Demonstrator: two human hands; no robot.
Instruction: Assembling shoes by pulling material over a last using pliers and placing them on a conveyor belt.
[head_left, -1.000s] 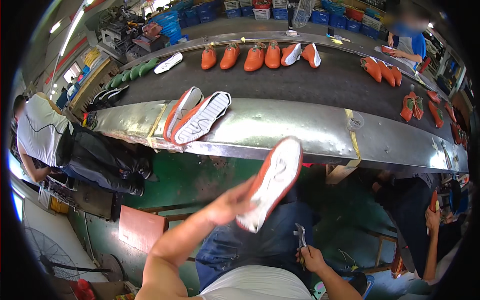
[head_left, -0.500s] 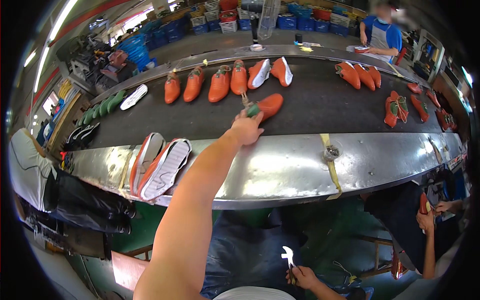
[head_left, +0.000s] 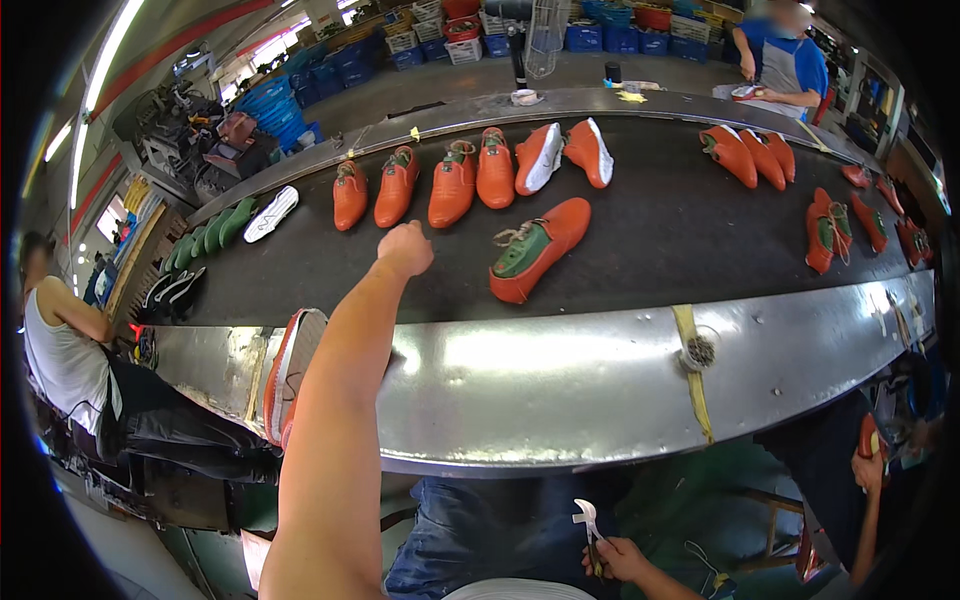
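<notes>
The right hand [head_left: 618, 560] is closed round a tool [head_left: 588, 522]. The left hand [head_left: 405, 248] is over the belt [head_left: 660, 250], fingertips hidden, so its grip cannot be told. Beside it, apart, an orange shoe [head_left: 562, 238] lies on the belt, green-lined, pale-laced, toe away.

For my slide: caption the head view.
Left hand near orange shoes on dark worktop, right hand holding a tool.

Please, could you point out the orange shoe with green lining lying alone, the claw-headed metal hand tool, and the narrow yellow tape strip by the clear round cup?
Orange shoe [head_left: 555, 246], head view: its orange side.
Hand tool [head_left: 590, 526], head view: its metal neck.
Yellow tape strip [head_left: 698, 400], head view: its lower half.
</notes>
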